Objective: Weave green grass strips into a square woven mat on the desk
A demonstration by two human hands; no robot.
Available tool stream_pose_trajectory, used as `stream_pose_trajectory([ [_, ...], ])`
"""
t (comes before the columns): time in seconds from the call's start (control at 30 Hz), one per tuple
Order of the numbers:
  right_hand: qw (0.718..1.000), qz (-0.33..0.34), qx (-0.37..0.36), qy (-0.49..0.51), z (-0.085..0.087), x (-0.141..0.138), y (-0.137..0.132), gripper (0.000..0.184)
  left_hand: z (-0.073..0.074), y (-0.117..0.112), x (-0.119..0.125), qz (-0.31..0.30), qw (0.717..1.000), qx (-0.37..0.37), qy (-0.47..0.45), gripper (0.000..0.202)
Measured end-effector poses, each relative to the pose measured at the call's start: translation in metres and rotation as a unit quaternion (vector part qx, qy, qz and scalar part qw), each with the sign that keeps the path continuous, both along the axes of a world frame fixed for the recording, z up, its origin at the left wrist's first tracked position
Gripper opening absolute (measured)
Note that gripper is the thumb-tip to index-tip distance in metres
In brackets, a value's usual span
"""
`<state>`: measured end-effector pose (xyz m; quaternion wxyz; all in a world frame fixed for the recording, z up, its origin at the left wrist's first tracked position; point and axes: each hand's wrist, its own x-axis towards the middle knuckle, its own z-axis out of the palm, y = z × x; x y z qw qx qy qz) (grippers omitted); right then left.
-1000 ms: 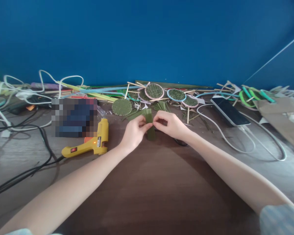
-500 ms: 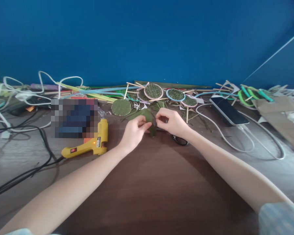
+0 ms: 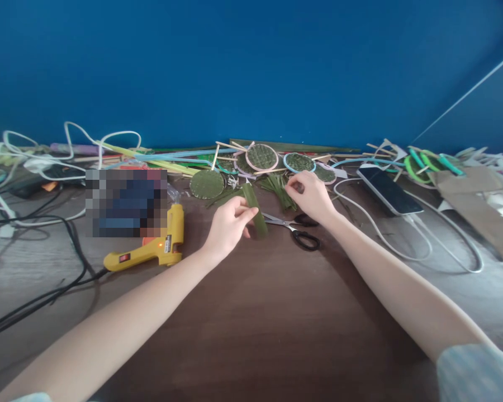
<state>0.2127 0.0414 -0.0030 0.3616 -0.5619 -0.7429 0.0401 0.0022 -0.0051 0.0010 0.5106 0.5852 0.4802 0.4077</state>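
My left hand (image 3: 226, 228) is closed, pinching a flat green leaf strip (image 3: 259, 224) between thumb and fingers. The strip stands slanted above the table. To its right, my right hand (image 3: 312, 195) is held with thumb and fingertips together; whatever may be between them is too small to make out. Its fingertips are beside a bundle of narrow green leaf strips (image 3: 279, 192). Scissors (image 3: 305, 240) with black handles lie below the right hand, blades pointing left towards the leaf strip.
A yellow hot glue gun (image 3: 175, 237) lies left, its light glowing orange. Round green woven fans (image 3: 207, 184) with sticks line the back by the blue wall (image 3: 251, 67). At right are a phone (image 3: 388, 190) on a white cable and brown cardboard (image 3: 473, 206). Black cables (image 3: 37, 304) run left.
My right hand has moved away from the leaf strip, to the right and slightly up. The scissors and the leaf bundle now show between the hands. My left hand keeps the strip.
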Motion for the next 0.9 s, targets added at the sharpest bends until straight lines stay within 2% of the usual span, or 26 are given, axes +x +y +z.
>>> stream_pose_trajectory([
  [0.1, 0.998, -0.046, 0.011, 0.052, 0.003, -0.001, -0.003, 0.009, -0.002, 0.001, 0.000, -0.006, 1.000, 0.004, -0.013, 0.011],
  [0.17, 0.995, -0.045, -0.006, 0.092, 0.007, -0.006, -0.007, 0.010, -0.002, 0.001, 0.001, -0.002, 1.000, 0.009, -0.005, 0.010],
  [0.23, 0.991, 0.005, -0.053, 0.122, 0.011, -0.014, -0.013, 0.011, -0.001, 0.000, 0.001, 0.007, 1.000, 0.018, 0.019, 0.011],
  [0.37, 0.961, 0.176, -0.177, 0.117, 0.016, -0.033, -0.027, 0.016, 0.003, -0.001, 0.000, 0.004, 0.999, 0.030, 0.045, 0.015],
  [0.43, 0.949, 0.214, -0.210, 0.095, 0.017, -0.040, -0.031, 0.016, 0.004, -0.002, 0.000, -0.007, 0.998, 0.037, 0.052, 0.017],
  [0.9, 0.959, 0.223, -0.155, 0.078, 0.017, -0.045, -0.036, 0.009, 0.005, -0.004, 0.000, -0.051, 0.991, 0.069, 0.098, 0.020],
])
